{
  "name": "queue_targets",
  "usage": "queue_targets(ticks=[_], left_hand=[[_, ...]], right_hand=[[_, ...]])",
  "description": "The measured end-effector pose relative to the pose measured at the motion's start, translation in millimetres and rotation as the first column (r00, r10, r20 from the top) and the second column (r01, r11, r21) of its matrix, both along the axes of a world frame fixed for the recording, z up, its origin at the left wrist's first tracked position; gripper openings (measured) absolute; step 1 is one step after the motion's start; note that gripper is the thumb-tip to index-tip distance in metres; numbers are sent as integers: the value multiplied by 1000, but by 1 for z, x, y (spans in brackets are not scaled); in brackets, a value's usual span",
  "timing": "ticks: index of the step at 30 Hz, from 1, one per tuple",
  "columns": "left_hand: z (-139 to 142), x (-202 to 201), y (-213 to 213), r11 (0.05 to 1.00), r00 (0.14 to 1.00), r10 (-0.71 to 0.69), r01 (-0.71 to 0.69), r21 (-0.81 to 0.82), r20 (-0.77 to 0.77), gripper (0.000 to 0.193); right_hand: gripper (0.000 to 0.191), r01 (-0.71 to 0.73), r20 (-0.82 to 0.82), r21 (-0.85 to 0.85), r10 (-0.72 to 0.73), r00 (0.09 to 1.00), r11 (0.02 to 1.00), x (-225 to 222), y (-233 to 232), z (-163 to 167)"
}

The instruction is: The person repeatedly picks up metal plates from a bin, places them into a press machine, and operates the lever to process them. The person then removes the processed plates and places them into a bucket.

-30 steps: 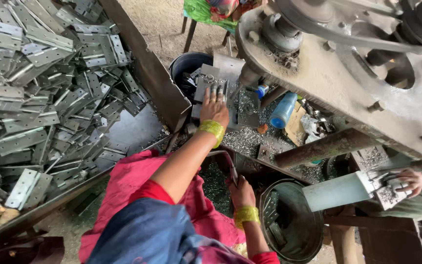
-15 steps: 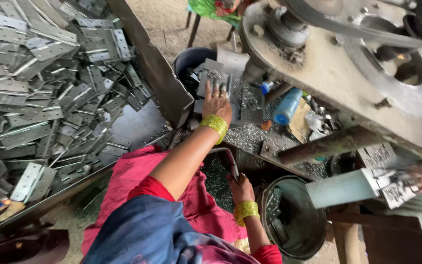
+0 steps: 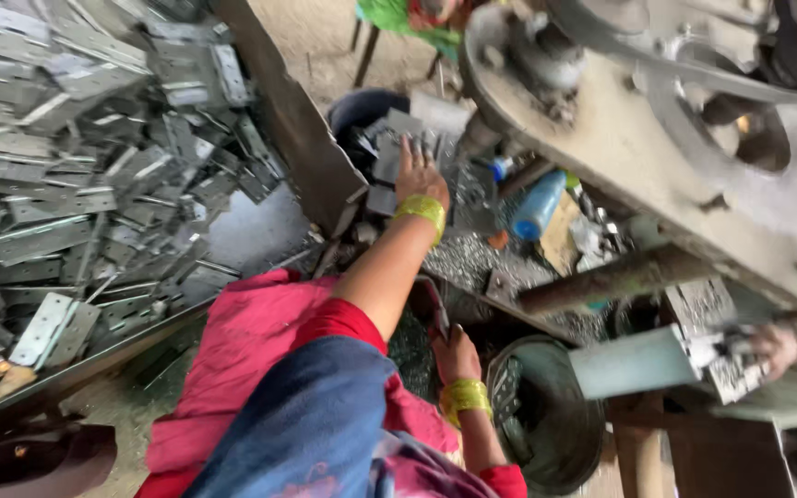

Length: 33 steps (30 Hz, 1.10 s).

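My left hand (image 3: 417, 175), a yellow bangle at its wrist, reaches forward and lies with its fingers spread on a small stack of grey metal plates (image 3: 389, 152) beside the dark bucket (image 3: 362, 109). My right hand (image 3: 457, 355), also with a yellow bangle, is close to my body. Its fingers are curled round a dark curved handle with a reddish edge (image 3: 435, 309), next to a round metal pan (image 3: 546, 415). Metal shavings (image 3: 472, 263) cover the surface between my hands.
A big heap of grey metal hinges (image 3: 94, 175) fills a tray on the left behind a slanted metal wall (image 3: 297, 148). A heavy press machine (image 3: 657, 138) looms at upper right. A blue bottle (image 3: 539, 205) lies below it. Another person's hand (image 3: 777, 346) holds perforated metal at right.
My left hand has stayed on the plates with the fingers spreading a little. My right hand has stayed on the handle. The view has shifted slightly.
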State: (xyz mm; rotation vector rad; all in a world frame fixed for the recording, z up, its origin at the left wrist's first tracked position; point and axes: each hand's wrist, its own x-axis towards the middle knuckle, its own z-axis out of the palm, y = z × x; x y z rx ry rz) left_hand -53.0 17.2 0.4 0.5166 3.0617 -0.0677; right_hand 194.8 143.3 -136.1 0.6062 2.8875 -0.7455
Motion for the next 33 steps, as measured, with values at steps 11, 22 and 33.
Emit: queue_targets(ticks=[11, 22, 33], left_hand=[[-3, -6, -7, 994, 993, 30, -41, 100, 111, 50], [-8, 59, -33, 988, 985, -6, 33, 153, -170, 66], [-68, 39, -359, 929, 890, 368, -337, 154, -270, 38]], right_hand=[[57, 25, -41, 45, -23, 999, 999, -11, 11, 0], [62, -13, -24, 82, 15, 1000, 997, -6, 41, -26], [17, -63, -683, 120, 129, 719, 991, -52, 70, 10]])
